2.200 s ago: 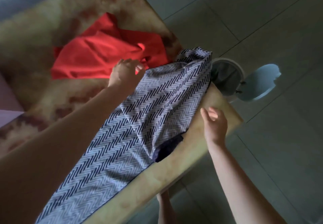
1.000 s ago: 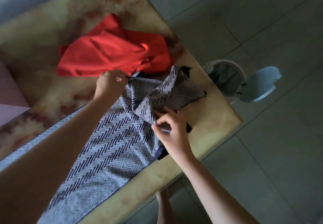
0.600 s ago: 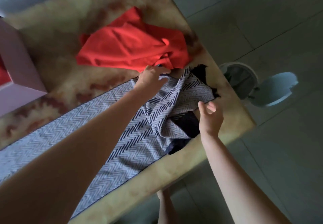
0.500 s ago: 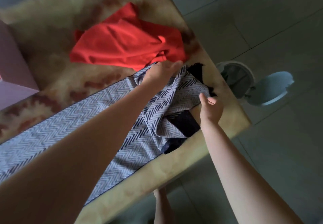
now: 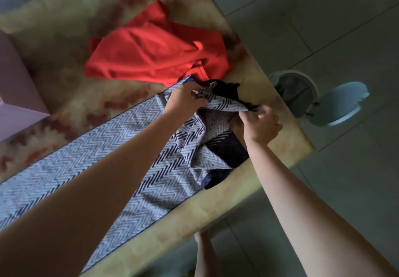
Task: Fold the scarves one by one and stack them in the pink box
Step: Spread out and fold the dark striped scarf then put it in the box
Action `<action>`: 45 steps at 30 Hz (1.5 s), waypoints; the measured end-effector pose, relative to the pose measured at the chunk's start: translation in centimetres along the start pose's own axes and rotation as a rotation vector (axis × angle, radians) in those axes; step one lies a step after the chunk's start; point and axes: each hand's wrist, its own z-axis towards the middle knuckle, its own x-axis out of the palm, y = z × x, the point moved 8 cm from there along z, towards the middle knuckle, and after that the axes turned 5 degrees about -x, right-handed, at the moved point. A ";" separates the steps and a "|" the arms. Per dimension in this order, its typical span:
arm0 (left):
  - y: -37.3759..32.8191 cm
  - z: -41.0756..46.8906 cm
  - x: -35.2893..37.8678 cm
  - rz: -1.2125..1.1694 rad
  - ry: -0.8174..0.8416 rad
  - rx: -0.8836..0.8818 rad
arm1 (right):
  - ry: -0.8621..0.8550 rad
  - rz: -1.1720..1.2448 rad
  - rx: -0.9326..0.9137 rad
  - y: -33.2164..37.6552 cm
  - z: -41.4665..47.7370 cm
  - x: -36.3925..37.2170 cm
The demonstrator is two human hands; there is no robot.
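Observation:
A long navy-and-white zigzag scarf lies lengthwise on the marbled table, its far end bunched with a dark fringe. My left hand pinches that fringed end near its left corner. My right hand pinches the same end at its right corner, and the cloth is stretched between both hands just above the table. A crumpled red scarf lies beyond them. A corner of the pink box shows at the left edge.
The table's right edge runs diagonally close to my right hand. On the tiled floor below stands an open pedal bin with its lid tipped back. A bare leg shows under the table.
My right hand has closed on the right corner of the fringed end, and my left hand has taken hold of the left corner. The end is now pulled taut between them.

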 end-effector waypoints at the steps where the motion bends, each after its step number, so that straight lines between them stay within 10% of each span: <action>1: 0.5 -0.1 -0.2 0.013 -0.001 -0.014 | 0.028 -0.050 -0.050 0.5 0.1 0.4; 18: 3.7 -0.9 -0.6 0.004 0.074 -0.087 | 0.485 0.630 -0.207 3.8 -0.6 1.3; 23: 3.4 -0.8 -0.6 -0.017 0.079 -0.079 | 0.508 0.495 -0.262 4.8 -0.3 2.5; 34: 5.1 -2.2 -2.2 -0.055 0.000 -0.177 | -0.013 0.176 -0.589 7.6 -6.3 -3.4; 45: 14.2 -8.5 -6.8 -0.609 0.045 -0.445 | 0.365 0.252 -0.792 11.6 -22.1 1.3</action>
